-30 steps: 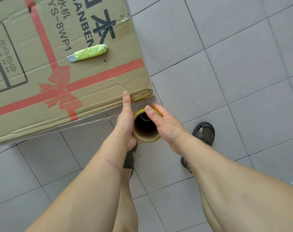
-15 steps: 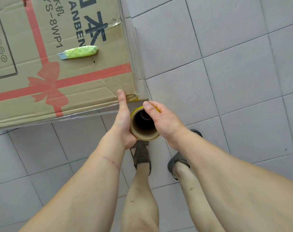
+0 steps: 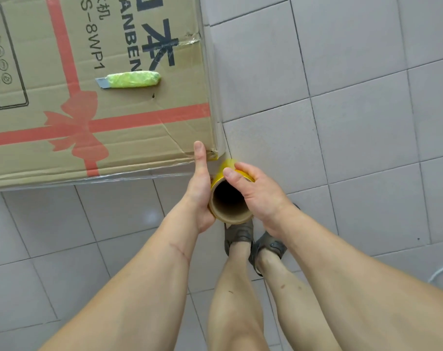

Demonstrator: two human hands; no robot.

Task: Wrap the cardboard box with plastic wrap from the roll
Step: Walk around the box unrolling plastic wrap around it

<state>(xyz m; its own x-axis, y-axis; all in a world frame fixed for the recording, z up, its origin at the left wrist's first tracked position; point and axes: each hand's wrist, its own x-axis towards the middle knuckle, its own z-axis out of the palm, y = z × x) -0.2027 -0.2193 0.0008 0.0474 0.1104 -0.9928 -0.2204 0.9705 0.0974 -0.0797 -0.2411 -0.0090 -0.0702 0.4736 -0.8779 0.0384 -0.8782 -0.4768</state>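
I'm looking straight down at the roll (image 3: 230,198) of plastic wrap, held upright between my two hands so that its open cardboard core faces up at me. My left hand (image 3: 200,191) cups the roll's left side, palm against it, with the thumb stretched straight up along the near corner of the cardboard box (image 3: 114,72) — its tip lies at the box's top edge, just beside the corner. My right hand (image 3: 256,193) wraps the roll from the right; its thumb lies across the top rim and the other fingers curl round the far side, over a yellow band at the roll's upper end. So both hands are closed round the roll, gripping it.

The box fills the upper left of my view, its top printed with a red ribbon and bow, dark lettering and a line drawing at the left edge. A clear film of plastic wrap (image 3: 139,174) shows as a shiny strip along the box's near side, running in toward the roll at the corner; the same sheen shows on the right side of the box.

On top of the box lies a utility knife (image 3: 130,79) with a green handle bundled in film, its grey blade end pointing left — well apart from my hands.

Below the roll I see my bare legs and two feet in dark sandals (image 3: 253,241) standing close together on the grey tiled floor (image 3: 354,122). A pale curved edge pokes in at the far right, too little of it to tell what it is.
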